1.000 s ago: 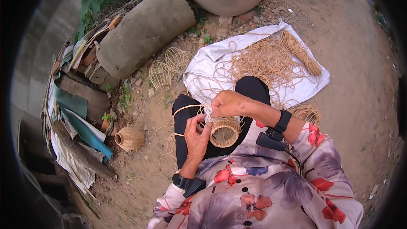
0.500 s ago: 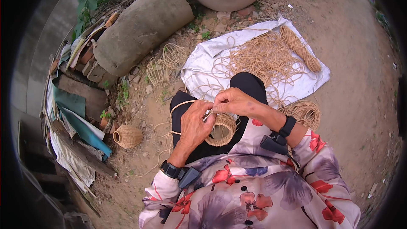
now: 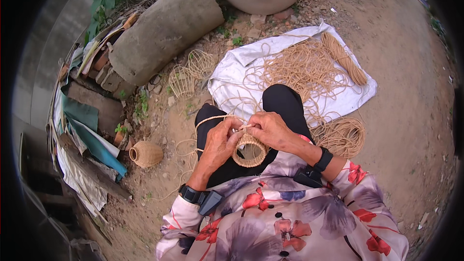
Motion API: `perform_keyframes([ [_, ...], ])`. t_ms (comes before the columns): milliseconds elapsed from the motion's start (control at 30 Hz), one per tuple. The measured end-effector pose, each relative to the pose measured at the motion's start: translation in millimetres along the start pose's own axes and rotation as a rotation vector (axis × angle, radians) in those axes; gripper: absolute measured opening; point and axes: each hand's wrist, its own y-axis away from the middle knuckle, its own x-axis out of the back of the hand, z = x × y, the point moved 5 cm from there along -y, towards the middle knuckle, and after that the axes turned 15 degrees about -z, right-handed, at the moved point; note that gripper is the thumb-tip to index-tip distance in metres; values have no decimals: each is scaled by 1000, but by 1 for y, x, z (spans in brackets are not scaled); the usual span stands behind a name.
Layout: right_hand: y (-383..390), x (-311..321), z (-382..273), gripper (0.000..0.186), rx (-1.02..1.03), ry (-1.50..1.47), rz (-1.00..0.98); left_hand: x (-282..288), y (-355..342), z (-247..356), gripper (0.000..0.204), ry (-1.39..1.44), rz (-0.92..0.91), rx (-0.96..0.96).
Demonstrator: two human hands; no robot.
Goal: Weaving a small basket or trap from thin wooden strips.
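Over my lap is a small woven basket [image 3: 250, 161] of tan cord, its round opening facing up toward me. My left hand [image 3: 221, 140] is closed at the far left of the rim, thumb and fingers pinching the work there. My right hand [image 3: 272, 129] meets it from the other side, fingertips pinched at the far edge of the basket. A length of tan cord [image 3: 212, 116] loops from between the hands out to the left and down to the ground. What exactly lies between the right fingertips is too small to make out.
A white sheet [image 3: 232, 70] ahead holds a tangle of cord [image 3: 302, 67] and a bundled hank [image 3: 344, 59]. A coil of cord [image 3: 342, 137] lies right of my knee. Left are a finished-looking woven vase [image 3: 146, 154], two open frames [image 3: 181, 81], a concrete cylinder [image 3: 166, 31] and boards.
My right hand has come down and turned, its fingers now lower against the basket's far rim. The basket has shifted slightly left and toward me. My left hand stays nearly in place.
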Motion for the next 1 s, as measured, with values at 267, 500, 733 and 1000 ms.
perform_keyframes([
  [267, -3, -4, -3, 12, -92, 75, 68, 1, 6, -15, 9, 109, 17, -56],
  [500, -4, -2, 0, 13, -61, 78, 77, 1, -7, -8, 9, 74, -55, 18],
  [733, -5, 10, -13, 17, -121, -82, -136, 3, -16, -19, 12, 141, -93, 59],
  [1000, -11, 9, -20, 11, -29, 211, -230, 12, -34, -16, 16, 119, -290, -70],
])
